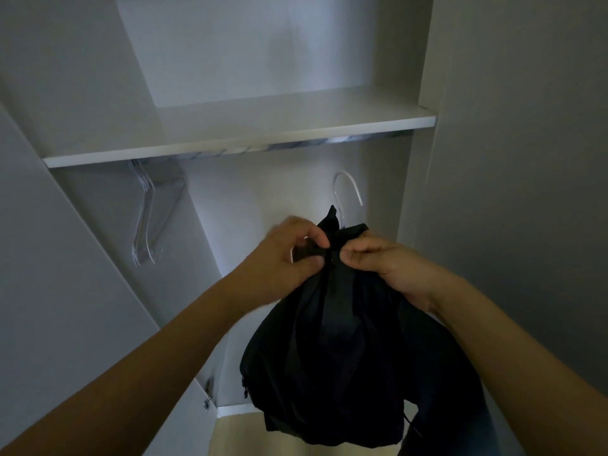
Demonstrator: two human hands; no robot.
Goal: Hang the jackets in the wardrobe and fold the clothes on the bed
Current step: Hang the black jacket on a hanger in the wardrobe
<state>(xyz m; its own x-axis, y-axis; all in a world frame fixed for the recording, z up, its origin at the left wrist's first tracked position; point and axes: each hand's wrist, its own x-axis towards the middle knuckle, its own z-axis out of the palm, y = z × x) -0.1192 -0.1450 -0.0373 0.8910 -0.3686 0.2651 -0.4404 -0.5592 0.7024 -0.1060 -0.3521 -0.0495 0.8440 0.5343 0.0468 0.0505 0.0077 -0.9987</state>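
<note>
Below the white shelf (240, 139) of the open wardrobe (467, 159), free room is left between the rail (296, 144) and the black jacket (345, 350), which is held up in front of the hanging space, right of centre. A clear hanger hook (348, 189) is seen rising from the jacket's collar, short of the rail and not hooked on it. To the left, a bunch of clear empty hangers (144, 212) is hung on the rail, well apart from the jacket. A door hinge (208, 394) is fixed low on the left panel. Both arms are raised from below and brought together at the collar. The fabric at the neck is pinched by the left hand (289, 258) between thumb and fingers, and the facing edge is gripped by the curled fingers of the right hand (385, 264); the 2 hands are nearly touching.
</note>
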